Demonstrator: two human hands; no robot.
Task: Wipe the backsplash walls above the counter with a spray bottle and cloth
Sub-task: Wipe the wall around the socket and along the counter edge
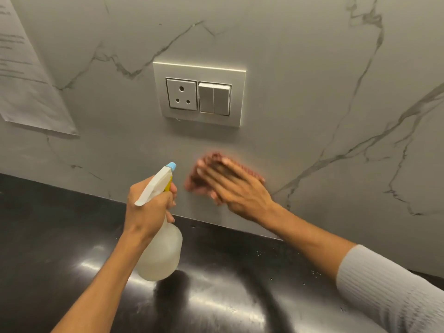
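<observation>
The left hand (pixel 150 207) has its grip clenched around the neck of a spray bottle (pixel 159 246), fingers wrapped just under the white trigger head, with the yellow trigger showing between them. The bottle is translucent and pale, tilted so that its rounded body hangs below the hand over the table (pixel 72 248) and its light blue nozzle (pixel 172 166) aims up toward the wall. The bottle does not touch the table.

Just beside it, the right hand (pixel 236 188) lies flat with fingers spread, pressing a reddish-brown cloth (pixel 204 174) against the backsplash (pixel 300 104). The grip here is no clench: the palm and straightened fingers pin the cloth to the wall. The cloth and fingertips are blurred, and the cloth sticks out past the fingers to the left and above. It sits low on the wall, a little above the seam where wall meets table, below the switch plate. A ribbed light grey sleeve (pixel 384 289) covers the right forearm near the lower right corner.

The backsplash is grey marble-look stone with darker veins. Above the cloth is a pale square switch plate (pixel 200 93) holding a three-pin socket (pixel 181 94) on the left and two rocker switches (pixel 214 98) on the right. A printed sheet of paper (pixel 26 75) is stuck to the wall at the upper left; its text is too blurred to read. The table is glossy black and reflects the light.
</observation>
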